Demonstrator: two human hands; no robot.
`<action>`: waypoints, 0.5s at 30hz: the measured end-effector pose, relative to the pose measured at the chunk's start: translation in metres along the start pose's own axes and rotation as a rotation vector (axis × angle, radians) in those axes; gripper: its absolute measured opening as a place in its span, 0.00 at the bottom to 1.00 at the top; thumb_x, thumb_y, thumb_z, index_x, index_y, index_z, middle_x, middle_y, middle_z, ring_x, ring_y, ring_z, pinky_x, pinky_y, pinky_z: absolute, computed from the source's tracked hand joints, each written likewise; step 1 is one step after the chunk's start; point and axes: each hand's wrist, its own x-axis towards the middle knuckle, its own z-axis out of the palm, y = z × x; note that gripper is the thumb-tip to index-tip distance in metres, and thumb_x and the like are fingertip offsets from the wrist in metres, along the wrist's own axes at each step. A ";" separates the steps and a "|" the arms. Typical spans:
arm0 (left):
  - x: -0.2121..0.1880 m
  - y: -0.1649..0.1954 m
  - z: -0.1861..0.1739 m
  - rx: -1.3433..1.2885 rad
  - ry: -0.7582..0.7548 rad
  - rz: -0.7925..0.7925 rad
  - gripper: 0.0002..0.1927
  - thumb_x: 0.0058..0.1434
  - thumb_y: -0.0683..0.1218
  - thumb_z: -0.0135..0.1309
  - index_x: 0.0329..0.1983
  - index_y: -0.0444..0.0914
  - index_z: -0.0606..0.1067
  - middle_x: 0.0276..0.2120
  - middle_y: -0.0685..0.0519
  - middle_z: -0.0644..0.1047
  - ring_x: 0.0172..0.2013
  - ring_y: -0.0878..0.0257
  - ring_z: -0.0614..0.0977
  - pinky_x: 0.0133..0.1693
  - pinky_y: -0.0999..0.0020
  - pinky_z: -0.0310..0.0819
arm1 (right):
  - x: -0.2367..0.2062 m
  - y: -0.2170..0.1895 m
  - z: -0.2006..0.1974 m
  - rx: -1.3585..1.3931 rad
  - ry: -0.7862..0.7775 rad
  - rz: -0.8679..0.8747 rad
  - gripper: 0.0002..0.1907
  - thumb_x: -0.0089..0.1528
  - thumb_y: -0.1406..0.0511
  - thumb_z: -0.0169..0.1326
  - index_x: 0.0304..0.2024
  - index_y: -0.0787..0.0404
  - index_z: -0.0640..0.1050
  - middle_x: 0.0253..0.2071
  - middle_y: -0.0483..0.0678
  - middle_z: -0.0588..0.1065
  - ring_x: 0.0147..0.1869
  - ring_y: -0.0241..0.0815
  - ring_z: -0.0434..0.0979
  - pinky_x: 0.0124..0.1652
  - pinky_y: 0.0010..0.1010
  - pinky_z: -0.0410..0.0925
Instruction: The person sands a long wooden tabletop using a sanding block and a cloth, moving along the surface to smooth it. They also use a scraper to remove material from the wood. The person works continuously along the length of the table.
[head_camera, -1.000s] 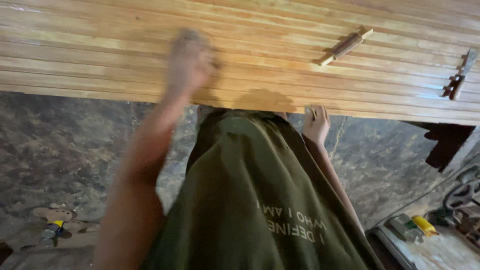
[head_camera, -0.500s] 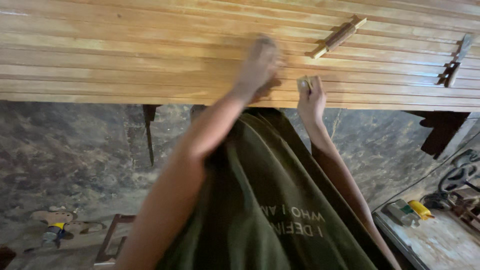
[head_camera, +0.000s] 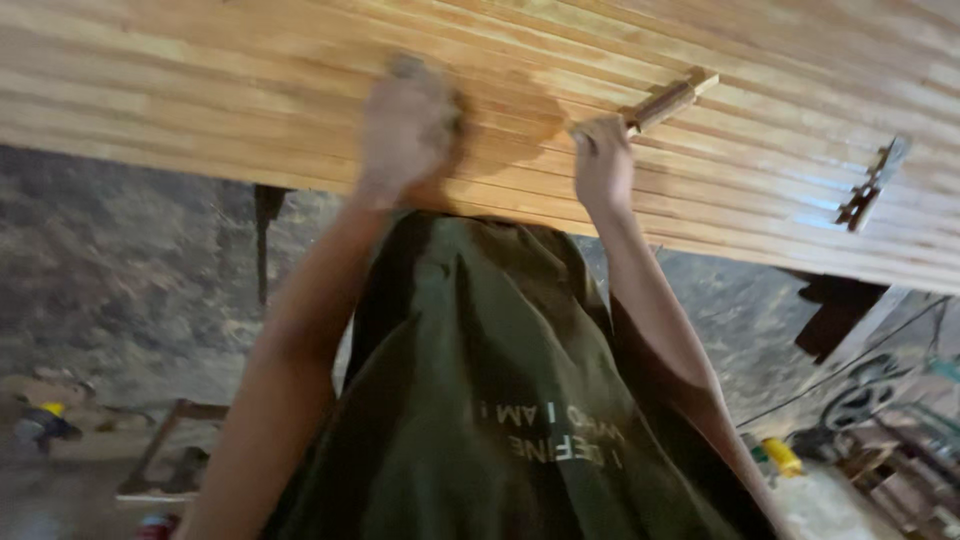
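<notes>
- Slatted wooden panel (head_camera: 250, 90): fills the top of the head view, long pale strips running side to side, laid flat like a bench top. Near edge runs above the person's dark green shirt (head_camera: 500, 420).
- Left hand (head_camera: 408, 130): blurred, pressed palm-down on the slats just in from the near edge, about mid-length. Fingers look curled over something small and dark; can't tell what it is, or whether it is gripped or only pressed.
- Right hand (head_camera: 603, 160): on the slats just right of the left one, fingers closed in a loose fist, touching the near end of a short wooden stick (head_camera: 668, 100). Can't tell if it holds the stick or only rests against it.
- Stick lies diagonally across the slats, toward the far right.
- Dark metal bracket (head_camera: 872, 185): near the right end of the panel, well apart from both hands.
- Risks, my read: left hand's stroke could run off the near edge; right hand could nudge the stick loose so it slides; slat edges could catch a finger.
- Containers: none on the panel. Small yellow bottle (head_camera: 782, 456) down on the floor clutter, lower right; contents can't be seen.
</notes>
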 end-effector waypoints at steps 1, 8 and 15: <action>-0.028 -0.021 -0.013 0.082 0.338 0.068 0.08 0.66 0.51 0.55 0.41 0.44 0.80 0.45 0.50 0.76 0.49 0.50 0.74 0.59 0.45 0.70 | 0.010 0.003 0.009 0.001 -0.043 -0.073 0.03 0.65 0.74 0.54 0.41 0.65 0.77 0.42 0.57 0.75 0.48 0.61 0.74 0.51 0.49 0.68; -0.076 -0.078 0.002 0.272 0.756 -0.695 0.24 0.76 0.53 0.58 0.70 0.41 0.68 0.70 0.32 0.59 0.70 0.31 0.59 0.65 0.36 0.66 | 0.040 0.036 0.020 -0.127 -0.214 -0.450 0.05 0.62 0.74 0.56 0.40 0.64 0.76 0.41 0.55 0.74 0.45 0.57 0.73 0.47 0.48 0.68; -0.063 -0.074 0.017 0.321 0.826 -0.766 0.26 0.76 0.51 0.57 0.72 0.44 0.64 0.68 0.41 0.62 0.68 0.40 0.64 0.64 0.38 0.65 | 0.053 0.046 0.031 -0.127 -0.241 -0.595 0.08 0.55 0.72 0.60 0.35 0.62 0.75 0.35 0.54 0.73 0.41 0.58 0.74 0.42 0.50 0.67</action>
